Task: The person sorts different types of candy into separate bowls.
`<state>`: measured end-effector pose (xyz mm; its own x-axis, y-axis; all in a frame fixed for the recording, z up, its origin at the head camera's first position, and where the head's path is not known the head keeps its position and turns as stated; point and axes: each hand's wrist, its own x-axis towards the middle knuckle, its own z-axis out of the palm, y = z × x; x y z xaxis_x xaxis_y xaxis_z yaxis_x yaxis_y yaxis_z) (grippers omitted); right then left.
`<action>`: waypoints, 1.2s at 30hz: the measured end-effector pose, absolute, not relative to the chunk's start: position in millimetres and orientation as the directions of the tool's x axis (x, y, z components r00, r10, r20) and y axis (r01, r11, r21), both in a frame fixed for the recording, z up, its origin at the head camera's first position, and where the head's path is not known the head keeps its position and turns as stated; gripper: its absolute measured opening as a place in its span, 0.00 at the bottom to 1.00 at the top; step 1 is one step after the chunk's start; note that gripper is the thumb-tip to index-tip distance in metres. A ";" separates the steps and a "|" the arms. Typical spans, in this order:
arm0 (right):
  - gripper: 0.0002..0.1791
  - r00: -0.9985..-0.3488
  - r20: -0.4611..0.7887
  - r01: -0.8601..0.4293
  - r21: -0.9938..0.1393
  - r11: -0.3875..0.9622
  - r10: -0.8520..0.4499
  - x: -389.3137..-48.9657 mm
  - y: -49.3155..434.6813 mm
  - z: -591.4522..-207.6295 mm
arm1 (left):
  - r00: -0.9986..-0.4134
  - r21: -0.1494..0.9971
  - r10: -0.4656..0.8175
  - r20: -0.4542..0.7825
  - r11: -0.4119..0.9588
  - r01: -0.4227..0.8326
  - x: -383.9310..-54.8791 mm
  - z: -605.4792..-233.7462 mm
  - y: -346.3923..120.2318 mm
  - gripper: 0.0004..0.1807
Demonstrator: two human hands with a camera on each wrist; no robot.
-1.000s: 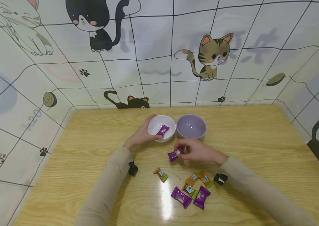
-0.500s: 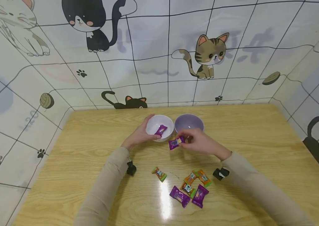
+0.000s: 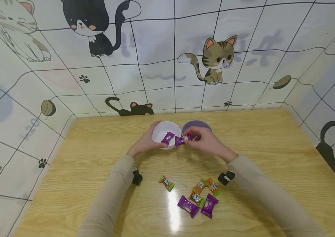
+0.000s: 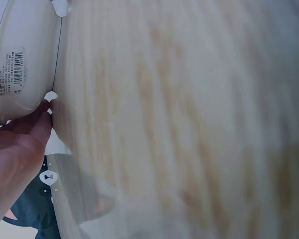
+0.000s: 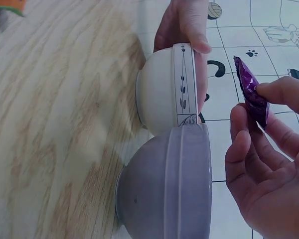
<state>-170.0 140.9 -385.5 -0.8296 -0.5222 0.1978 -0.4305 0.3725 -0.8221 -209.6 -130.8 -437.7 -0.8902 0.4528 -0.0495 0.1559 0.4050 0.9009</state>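
Observation:
My left hand grips the white bowl by its left side, thumb at the near rim and fingers round the far side. One purple-wrapped candy lies in that bowl. Between thumb and fingers, my right hand pinches another purple-wrapped candy. It is above the right rim of the white bowl, clear of it in the right wrist view. The lilac bowl stands right beside the white one, partly hidden behind my right hand in the head view; its inside is mostly covered.
Nearer on the wooden table lie two purple candies and several orange-and-green candies, one of them a small orange candy apart on the left. A cat-patterned wall covering rises behind the table and along its sides.
My right hand has carried the purple candy up and away from me, from the table in front of the bowls to the white bowl's right rim. My left hand keeps its hold.

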 end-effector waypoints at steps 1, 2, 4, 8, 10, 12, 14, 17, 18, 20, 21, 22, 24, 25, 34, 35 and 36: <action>0.10 -0.834 0.198 -0.424 -0.827 0.369 -0.515 -171.5 139.7 -385.7 | -0.892 0.900 0.449 -0.048 0.407 0.156 -211.7 -442.1 -131.6 0.59; 0.10 -0.838 0.198 -0.419 -0.830 0.368 -0.508 -173.1 138.6 -385.8 | -0.893 0.899 0.448 -0.046 0.408 0.158 -212.6 -443.8 -131.9 0.60; 0.10 -0.845 0.198 -0.413 -0.831 0.372 -0.497 -176.4 136.3 -386.6 | -0.893 0.899 0.447 -0.046 0.409 0.158 -213.5 -445.6 -132.1 0.61; 0.10 -0.852 0.202 -0.421 -0.812 0.404 -0.483 -181.3 131.2 -387.5 | -0.894 0.894 0.445 -0.056 0.421 0.154 -213.5 -445.9 -131.9 0.62; 0.10 -0.855 0.199 -0.422 -0.804 0.419 -0.479 -182.8 128.5 -387.5 | -0.893 0.894 0.446 -0.065 0.423 0.146 -212.9 -444.8 -131.7 0.62; 0.11 -0.857 0.192 -0.419 -0.799 0.431 -0.478 -184.7 125.7 -388.1 | -0.892 0.896 0.448 -0.070 0.422 0.141 -212.5 -443.7 -131.7 0.62; 0.11 -0.861 0.180 -0.412 -0.796 0.443 -0.476 -186.5 123.0 -388.6 | -0.891 0.899 0.447 -0.075 0.417 0.134 -212.0 -442.6 -131.6 0.62; 0.10 -0.864 0.167 -0.403 -0.794 0.456 -0.474 -189.5 119.6 -390.5 | -0.892 0.901 0.446 -0.077 0.415 0.130 -212.1 -442.3 -131.8 0.62; 0.10 -0.866 0.164 -0.402 -0.792 0.460 -0.473 -190.4 118.6 -391.1 | -0.892 0.900 0.445 -0.077 0.416 0.129 -212.3 -442.7 -131.9 0.62; 0.10 -0.868 0.157 -0.396 -0.791 0.466 -0.471 -191.7 116.7 -391.5 | -0.893 0.900 0.443 -0.079 0.417 0.128 -212.5 -443.0 -132.1 0.62; 0.10 -0.870 0.150 -0.391 -0.790 0.472 -0.470 -192.3 115.9 -391.6 | -0.893 0.900 0.444 -0.078 0.417 0.129 -212.8 -443.5 -132.3 0.62; 0.10 -0.872 0.145 -0.387 -0.789 0.477 -0.468 -193.0 115.1 -392.0 | -0.892 0.899 0.445 -0.078 0.418 0.130 -212.8 -443.9 -132.5 0.62; 0.10 -0.872 0.138 -0.384 -0.789 0.480 -0.470 -194.7 113.3 -392.6 | -0.892 0.900 0.445 -0.081 0.417 0.127 -213.0 -444.6 -132.7 0.61; 0.10 -0.871 0.134 -0.383 -0.789 0.481 -0.473 -195.4 112.5 -392.7 | -0.891 0.902 0.446 -0.081 0.414 0.125 -213.0 -444.8 -132.8 0.61; 0.11 -0.860 0.122 -0.371 -0.816 0.443 -0.495 -198.6 104.0 -390.4 | -0.891 0.908 0.447 -0.080 0.401 0.119 -212.0 -443.6 -132.5 0.61; 0.11 -0.860 0.119 -0.367 -0.819 0.441 -0.496 -199.0 103.4 -390.3 | -0.891 0.908 0.448 -0.079 0.401 0.121 -211.9 -443.5 -132.4 0.61; 0.11 -0.862 0.111 -0.360 -0.822 0.442 -0.495 -199.5 102.6 -390.2 | -0.890 0.909 0.449 -0.077 0.399 0.122 -212.0 -443.6 -132.4 0.61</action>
<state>-199.5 102.6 -390.2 -0.8620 -0.4946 0.1115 -0.3599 0.4421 -0.8216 -212.0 -132.4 -443.6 -0.8902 0.4489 -0.0773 0.1222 0.3988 0.9089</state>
